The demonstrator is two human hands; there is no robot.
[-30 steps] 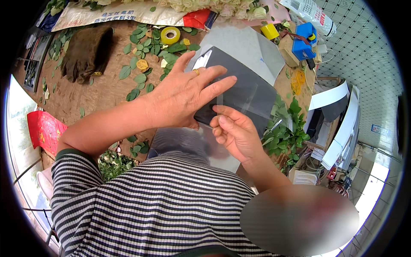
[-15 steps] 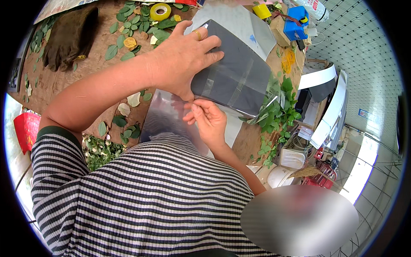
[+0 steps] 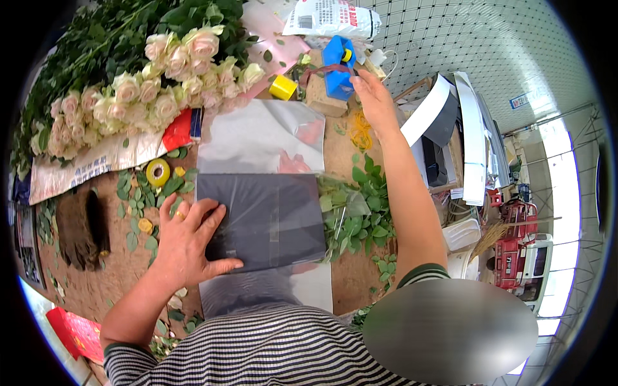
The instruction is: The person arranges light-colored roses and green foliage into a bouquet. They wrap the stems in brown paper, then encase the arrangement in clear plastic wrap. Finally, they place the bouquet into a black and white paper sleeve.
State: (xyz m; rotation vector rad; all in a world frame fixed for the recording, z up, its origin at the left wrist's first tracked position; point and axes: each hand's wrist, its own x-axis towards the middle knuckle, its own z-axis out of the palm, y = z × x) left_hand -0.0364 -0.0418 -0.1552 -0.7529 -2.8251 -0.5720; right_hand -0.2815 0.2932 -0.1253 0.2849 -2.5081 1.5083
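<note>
Left hand [image 3: 188, 241]: fingers spread flat, palm down, pressing the left edge of a dark grey translucent wrapping sheet [image 3: 267, 219]; nothing is gripped. The sheet is rectangular, smooth and glossy, lying flat at the centre of the brown worktable [image 3: 109, 283]. A paler, frosted sheet [image 3: 261, 138] of the same film lies beneath it and extends beyond its far edge.

Right hand [image 3: 374, 100]: arm extended to the far side of the table, fingers loosely open, fingertips close to a blue plastic tape dispenser [image 3: 338, 64]; contact cannot be confirmed.

Surroundings: a yellow tape roll [image 3: 158, 172] sits just left of the dark sheet among scattered green leaves [image 3: 132, 212]. A leafy cutting pile [image 3: 357, 215] lies along the sheet's right edge. A bundle of cream roses [image 3: 161, 77] rests on printed paper at far left. A dark glove [image 3: 80, 228] lies near the table's left edge.
</note>
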